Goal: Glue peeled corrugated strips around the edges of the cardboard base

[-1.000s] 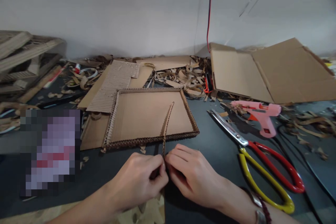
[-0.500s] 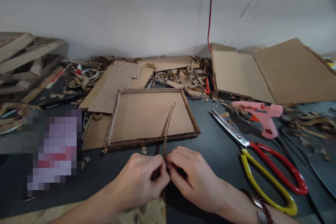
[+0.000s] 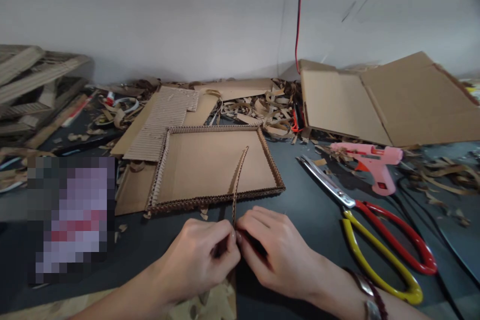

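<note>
Corrugated cardboard strip (image 3: 235,195) is pinched near its lower end between left hand (image 3: 198,260) and right hand (image 3: 272,252). Both grips are clenched on it, fingertips close together at the strip, with its lowest part hidden by the fingers. Strip is held tilted, upper end leaning away over the cardboard tray (image 3: 213,130), a flat base edged on all four sides with corrugated strip. Whether the strip touches the tray's near wall cannot be told.

Hands are just in front of the tray's near wall, over the dark tabletop (image 3: 307,240). To the right of the tray, scissors with red and yellow handles (image 3: 350,205) are laid open, and a pink hot glue gun (image 3: 377,167) lies further back. Behind the tray are a ribbed corrugated sheet (image 3: 161,122) and heaped cardboard scraps (image 3: 262,110). An opened flat carton (image 3: 390,105) is back right of the tray. A stack of cardboard pieces (image 3: 33,80) is far left of it. A bracelet (image 3: 369,300) is worn on the right wrist.
</note>
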`<state>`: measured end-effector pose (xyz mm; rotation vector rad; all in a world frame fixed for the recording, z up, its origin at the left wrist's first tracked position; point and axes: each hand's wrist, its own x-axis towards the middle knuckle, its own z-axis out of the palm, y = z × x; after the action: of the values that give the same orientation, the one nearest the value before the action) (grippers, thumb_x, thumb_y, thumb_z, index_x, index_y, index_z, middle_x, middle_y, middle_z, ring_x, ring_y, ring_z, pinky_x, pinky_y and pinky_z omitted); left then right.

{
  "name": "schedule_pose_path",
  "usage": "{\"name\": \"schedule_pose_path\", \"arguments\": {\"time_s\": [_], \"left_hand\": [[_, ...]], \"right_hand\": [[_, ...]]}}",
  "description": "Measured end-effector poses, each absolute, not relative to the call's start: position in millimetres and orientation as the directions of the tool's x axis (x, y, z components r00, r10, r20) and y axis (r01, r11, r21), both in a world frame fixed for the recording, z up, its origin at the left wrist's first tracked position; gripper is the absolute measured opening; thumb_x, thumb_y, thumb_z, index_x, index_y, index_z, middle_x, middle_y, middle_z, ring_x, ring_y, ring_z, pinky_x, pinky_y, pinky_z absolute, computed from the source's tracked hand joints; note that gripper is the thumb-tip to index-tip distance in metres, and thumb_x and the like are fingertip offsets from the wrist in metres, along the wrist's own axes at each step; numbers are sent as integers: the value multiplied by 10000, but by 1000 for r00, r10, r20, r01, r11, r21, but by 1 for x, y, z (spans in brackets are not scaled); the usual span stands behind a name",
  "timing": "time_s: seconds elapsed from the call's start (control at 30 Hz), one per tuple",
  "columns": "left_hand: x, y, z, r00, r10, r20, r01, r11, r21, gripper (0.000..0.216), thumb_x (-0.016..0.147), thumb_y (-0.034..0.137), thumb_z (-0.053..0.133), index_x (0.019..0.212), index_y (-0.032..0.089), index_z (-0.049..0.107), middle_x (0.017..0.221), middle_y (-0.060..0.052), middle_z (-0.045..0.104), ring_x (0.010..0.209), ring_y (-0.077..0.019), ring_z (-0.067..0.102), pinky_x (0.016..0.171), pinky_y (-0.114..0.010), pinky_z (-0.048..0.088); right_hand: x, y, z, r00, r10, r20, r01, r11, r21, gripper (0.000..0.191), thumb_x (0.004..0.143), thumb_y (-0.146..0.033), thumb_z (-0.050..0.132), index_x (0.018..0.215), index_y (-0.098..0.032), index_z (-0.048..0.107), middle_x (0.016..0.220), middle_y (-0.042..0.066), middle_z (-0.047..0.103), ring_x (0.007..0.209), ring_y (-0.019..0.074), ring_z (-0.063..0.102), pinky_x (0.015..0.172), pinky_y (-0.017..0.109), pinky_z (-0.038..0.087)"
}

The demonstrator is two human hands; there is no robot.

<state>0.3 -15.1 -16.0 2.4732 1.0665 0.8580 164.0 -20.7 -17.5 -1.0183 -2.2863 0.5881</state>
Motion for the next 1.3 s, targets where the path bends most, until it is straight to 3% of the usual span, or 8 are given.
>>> {"name": "schedule_pose_path", "arguments": {"time_s": [0.57, 0.97, 1.3], "left_hand": [[0, -16, -17, 542, 732, 414, 564, -682, 466, 235, 731, 63, 417, 527, 179, 419, 372, 76, 393, 305, -50, 393, 363, -178, 295], [-1, -15, -15, 540, 731, 418, 549, -682, 484, 252, 740, 58, 421, 522, 180, 392, 389, 83, 345, 315, -42, 368, 369, -169, 289], [-2, -11, -13, 576, 769, 278, 564, -620, 546, 206, 783, 108, 416, 590, 179, 408, 440, 93, 314, 336, -43, 342, 368, -157, 287]], "right_hand": [[164, -19, -19, -578, 759, 299, 509, 622, -595, 176, 787, -89, 407, 659, -180, 486, 617, 5, 536, 573, 124, 439, 537, 233, 346], [164, -21, -19, -536, 793, 290, 501, 575, -647, 174, 803, -108, 404, 659, -172, 480, 621, 5, 538, 575, 114, 460, 564, 223, 360], [167, -18, -19, -543, 786, 295, 514, 589, -624, 197, 822, -111, 381, 678, -166, 503, 646, 19, 558, 588, 125, 466, 559, 234, 367]]}}
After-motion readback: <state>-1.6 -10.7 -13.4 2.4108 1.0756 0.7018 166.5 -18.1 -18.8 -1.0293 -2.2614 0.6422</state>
